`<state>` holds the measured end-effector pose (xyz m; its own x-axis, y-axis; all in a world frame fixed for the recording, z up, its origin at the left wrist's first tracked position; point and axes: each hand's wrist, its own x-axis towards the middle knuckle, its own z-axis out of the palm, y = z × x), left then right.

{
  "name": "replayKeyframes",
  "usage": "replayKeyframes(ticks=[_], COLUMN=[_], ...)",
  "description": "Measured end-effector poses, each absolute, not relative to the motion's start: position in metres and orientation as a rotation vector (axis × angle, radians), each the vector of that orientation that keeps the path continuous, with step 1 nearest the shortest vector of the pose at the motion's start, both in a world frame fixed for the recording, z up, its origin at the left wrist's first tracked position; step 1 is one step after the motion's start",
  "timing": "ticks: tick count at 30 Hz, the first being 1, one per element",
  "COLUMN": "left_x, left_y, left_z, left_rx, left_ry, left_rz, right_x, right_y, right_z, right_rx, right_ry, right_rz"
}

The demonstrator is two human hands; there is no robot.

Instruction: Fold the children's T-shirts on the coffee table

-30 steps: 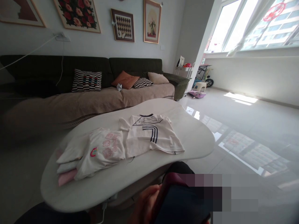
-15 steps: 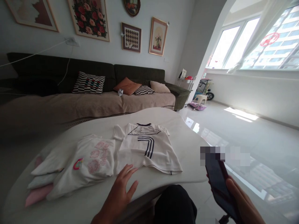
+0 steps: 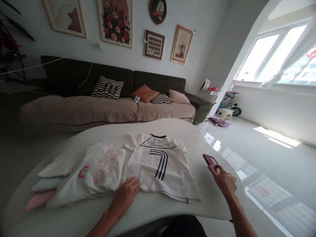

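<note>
A white jersey (image 3: pixel 160 168) with a dark number 7 lies flat on the white table (image 3: pixel 153 207). My left hand (image 3: pixel 128 192) rests on its lower left hem, fingers curled down on the cloth. To the left sits a stack of folded white and pink clothes (image 3: pixel 81 174), the top one printed with pink cartoon figures. My right hand (image 3: pixel 223 181) reaches to the table's right side, its fingers on a dark red phone (image 3: pixel 210 161) that lies flat on the tabletop.
A dark green sofa (image 3: pixel 118 95) with a beige cover and several cushions stands behind the table. Framed pictures (image 3: pixel 115 21) hang above it. Glossy floor (image 3: pixel 271 158) spreads to the right, with a stool (image 3: pixel 223 113) and toys near the bright window (image 3: pixel 276 56).
My right hand has brought the phone from the air down onto the table's right side. My left hand has moved from hovering with spread fingers onto the jersey's hem. The view has tilted up.
</note>
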<state>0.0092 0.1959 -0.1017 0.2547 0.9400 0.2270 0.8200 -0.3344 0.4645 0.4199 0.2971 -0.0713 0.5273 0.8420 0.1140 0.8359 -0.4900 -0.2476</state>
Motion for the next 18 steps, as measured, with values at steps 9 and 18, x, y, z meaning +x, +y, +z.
replayKeyframes(ticks=[9,18], left_x=[0.0,0.004], left_y=[0.146,0.23], left_z=[-0.081,-0.07], left_rx=[2.258,2.222], left_ry=[1.59,1.655], left_rz=[0.377,0.666], right_x=[0.406,0.39], right_y=[0.331,0.326], right_z=[-0.124,-0.119], right_rx=[-2.6,-2.542], right_ry=[-1.395,-1.486], right_rz=[-0.181,-0.367])
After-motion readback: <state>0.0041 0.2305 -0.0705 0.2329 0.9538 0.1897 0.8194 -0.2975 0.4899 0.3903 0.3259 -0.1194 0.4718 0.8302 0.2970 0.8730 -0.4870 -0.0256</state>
